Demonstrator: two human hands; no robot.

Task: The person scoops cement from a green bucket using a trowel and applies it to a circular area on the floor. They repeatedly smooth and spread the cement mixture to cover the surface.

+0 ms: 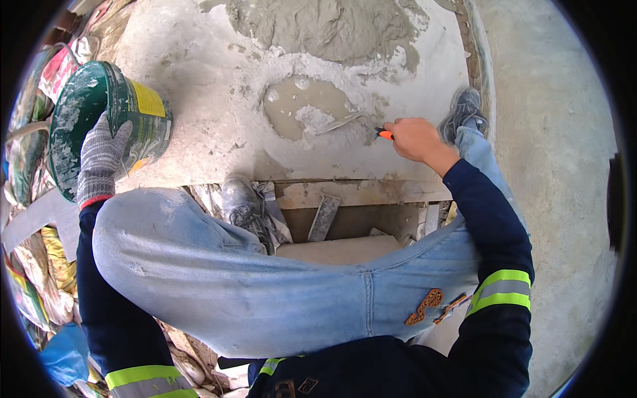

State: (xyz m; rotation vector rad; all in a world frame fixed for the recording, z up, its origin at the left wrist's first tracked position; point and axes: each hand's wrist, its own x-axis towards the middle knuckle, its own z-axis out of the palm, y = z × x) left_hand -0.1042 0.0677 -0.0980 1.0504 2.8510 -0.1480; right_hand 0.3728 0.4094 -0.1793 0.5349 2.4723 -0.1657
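Note:
My left hand (103, 156), in a grey knit glove, grips the rim of a green plastic bucket (147, 129) with a yellow label. The bucket is tipped on its side, its mortar-smeared mouth toward the left. My bare right hand (418, 140) is closed round the orange and black handle of a trowel (342, 123). Its blade rests at the right edge of a shallow puddle of cloudy water (285, 116), beside a small heap of pale wet powder (314, 118). Farther off, a mound of wet grey mortar (332, 30) lies on the same whitish board (199, 79).
Below the board's near edge runs a wooden beam (365, 193), with a recess holding a flat metal strip (324, 217). My shoes (240, 202) stand at the board's near and right edges. Sacks (46, 272) and a blue plastic bag (66, 355) crowd the left. Concrete floor (551, 166) lies right.

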